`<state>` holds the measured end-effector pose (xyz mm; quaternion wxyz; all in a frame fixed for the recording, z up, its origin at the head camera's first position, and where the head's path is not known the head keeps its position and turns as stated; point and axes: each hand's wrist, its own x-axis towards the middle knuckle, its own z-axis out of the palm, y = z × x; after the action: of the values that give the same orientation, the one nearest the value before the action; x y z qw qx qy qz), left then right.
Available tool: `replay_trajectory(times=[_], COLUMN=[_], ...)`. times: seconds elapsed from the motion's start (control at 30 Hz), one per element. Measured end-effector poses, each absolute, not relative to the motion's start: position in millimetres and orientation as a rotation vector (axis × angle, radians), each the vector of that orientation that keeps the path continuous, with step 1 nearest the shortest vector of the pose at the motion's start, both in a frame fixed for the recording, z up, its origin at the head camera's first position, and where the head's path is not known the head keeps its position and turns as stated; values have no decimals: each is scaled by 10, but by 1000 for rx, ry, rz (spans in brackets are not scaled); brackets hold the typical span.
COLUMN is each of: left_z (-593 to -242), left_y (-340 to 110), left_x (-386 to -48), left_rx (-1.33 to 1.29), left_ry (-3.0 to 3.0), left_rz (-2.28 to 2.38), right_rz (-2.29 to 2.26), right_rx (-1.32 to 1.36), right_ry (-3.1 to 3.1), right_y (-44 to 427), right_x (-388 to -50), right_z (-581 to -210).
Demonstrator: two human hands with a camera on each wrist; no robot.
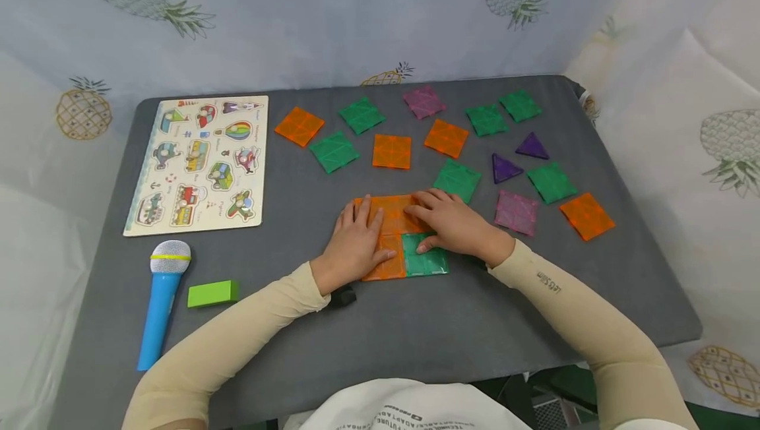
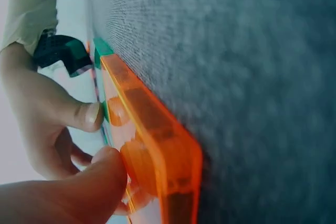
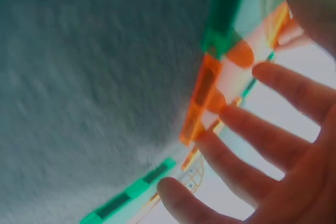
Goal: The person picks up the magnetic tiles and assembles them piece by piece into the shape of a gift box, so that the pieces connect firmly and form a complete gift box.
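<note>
A block of square translucent tiles lies flat on the grey table, joined edge to edge. Orange tiles (image 1: 393,211) form its far row, and nearest the body an orange tile (image 1: 384,270) sits beside a green tile (image 1: 431,265). On the block's left side rests my left hand (image 1: 355,245), fingers extended and thumb on the near orange tile. My right hand (image 1: 460,224) touches the right side, its thumb on the green tile and its fingertips on the far orange one. In the right wrist view, spread fingers (image 3: 283,93) meet the tile edges. Neither hand grips a tile.
Loose green tiles (image 1: 456,181), orange tiles (image 1: 392,152), pink tiles (image 1: 516,212) and purple triangles (image 1: 506,168) lie beyond and to the right. At left are a picture puzzle board (image 1: 198,166), a toy microphone (image 1: 160,305) and a lime-green block (image 1: 212,293).
</note>
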<state>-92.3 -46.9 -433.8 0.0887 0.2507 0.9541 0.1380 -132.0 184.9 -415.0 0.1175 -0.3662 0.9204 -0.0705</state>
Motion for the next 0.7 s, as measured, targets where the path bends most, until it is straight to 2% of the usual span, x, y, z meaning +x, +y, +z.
replay_trajectory(times=[0.13,0.23,0.43,0.57,0.7], left_z=[-4311,-4265,-4250,-4284,-4276], left_y=[-497,-558,-833,-1029,-1105], left_x=[-983,-1087,-1577,-1907,-2100], left_rx=[737,692,541,446,421], left_ry=[2823,2817,2923,2974,2933], left_rz=[407,458,581,577,526], right_rz=[-235,-177,-84,-152,-199], right_rx=[-1003,-843,-476,-404,-413], right_ry=[2757,2861,2895,2833,2819], right_y=[1908,2019,2298,2396,2398], right_x=[-1429,-1541,-1691,-1708,-1695], right_z=[-4082,-4018,-3979,-4034,-4064])
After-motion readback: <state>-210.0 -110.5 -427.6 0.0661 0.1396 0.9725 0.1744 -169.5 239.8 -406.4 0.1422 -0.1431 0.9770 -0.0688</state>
